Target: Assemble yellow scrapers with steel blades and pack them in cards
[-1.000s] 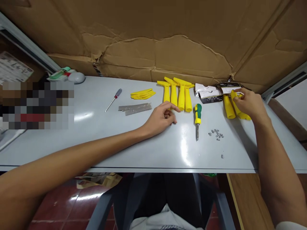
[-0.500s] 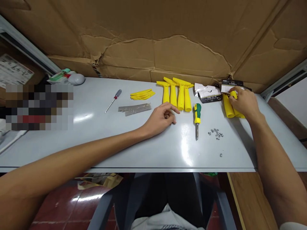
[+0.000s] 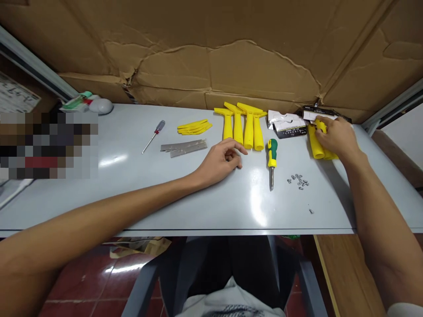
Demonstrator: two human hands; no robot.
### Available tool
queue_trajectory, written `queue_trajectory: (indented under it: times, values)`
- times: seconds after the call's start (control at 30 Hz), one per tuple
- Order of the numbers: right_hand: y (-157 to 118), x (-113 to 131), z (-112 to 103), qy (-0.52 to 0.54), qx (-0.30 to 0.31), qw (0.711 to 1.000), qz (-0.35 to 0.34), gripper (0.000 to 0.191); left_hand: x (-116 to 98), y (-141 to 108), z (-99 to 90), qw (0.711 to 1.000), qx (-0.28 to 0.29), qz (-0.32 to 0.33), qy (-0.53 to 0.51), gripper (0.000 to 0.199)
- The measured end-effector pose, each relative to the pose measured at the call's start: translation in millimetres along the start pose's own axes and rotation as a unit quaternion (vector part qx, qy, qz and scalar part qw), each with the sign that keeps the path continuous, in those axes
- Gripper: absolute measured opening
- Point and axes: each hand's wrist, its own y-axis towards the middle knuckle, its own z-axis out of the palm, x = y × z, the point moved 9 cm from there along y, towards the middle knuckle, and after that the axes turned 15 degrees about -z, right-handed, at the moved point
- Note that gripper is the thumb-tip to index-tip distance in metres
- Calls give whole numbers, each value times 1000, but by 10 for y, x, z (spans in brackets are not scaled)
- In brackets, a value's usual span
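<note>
My left hand (image 3: 223, 162) rests on the table with curled fingers apart and nothing between them, just in front of several yellow T-shaped handles (image 3: 248, 132). At the right, my right hand (image 3: 335, 135) has its thumb and fingers round a yellow handle (image 3: 320, 127), beside another yellow handle (image 3: 316, 143) lying on the table. A green and yellow screwdriver (image 3: 272, 154) lies between my hands, with small screws (image 3: 300, 181) to its right. Left of my left hand are grey metal blades (image 3: 185, 148), thin yellow strips (image 3: 194, 127) and a small screwdriver (image 3: 155, 134).
Black and white packaging (image 3: 289, 125) lies at the back, by my right hand. Cardboard (image 3: 178, 70) stands behind the grey table (image 3: 198, 211). A white mouse (image 3: 101, 105) sits at the back left. One screw (image 3: 311, 211) lies nearer the front edge.
My right hand stays at the yellow handles with its fingers slightly shifted. The lone screw near the front edge has moved a little to the right. My left hand keeps its pose.
</note>
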Motion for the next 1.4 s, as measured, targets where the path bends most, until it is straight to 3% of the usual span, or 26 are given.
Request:
queue_trajectory:
  times: [0.53,0.6,0.7,0.8,0.87,0.93,1.03,1.1,1.27,1.4]
  values:
    - [51,-73,137,19,-10,1000,-13,58,-30,-18,26,1000,9,6,22,14]
    - [41,-25,40,16,-32,999,-12,59,-35,-21,23,1000,6,11,28,15]
    - [-45,190,-315,34,-88,995,-37,54,-45,-29,29,999,8,24,38,18]
    - [-317,593,-588,97,-42,984,-143,36,-77,-47,38,997,10,49,53,24]
    - [-660,802,-649,175,9,964,-199,43,-98,-61,39,996,7,65,63,26]
    - [-1083,956,-533,251,88,933,-243,66,-104,-70,40,995,8,71,65,25]
    - [-1580,927,-260,230,128,939,-221,102,-102,-76,43,995,11,76,63,25]
    - [-1755,887,-93,218,124,949,-192,104,-112,-82,40,994,3,86,70,25]
    - [-1702,823,-36,214,10,970,-119,94,-133,-89,61,991,-4,107,85,26]
    - [-1523,846,24,245,13,964,-107,90,-131,-87,71,989,-3,114,94,24]
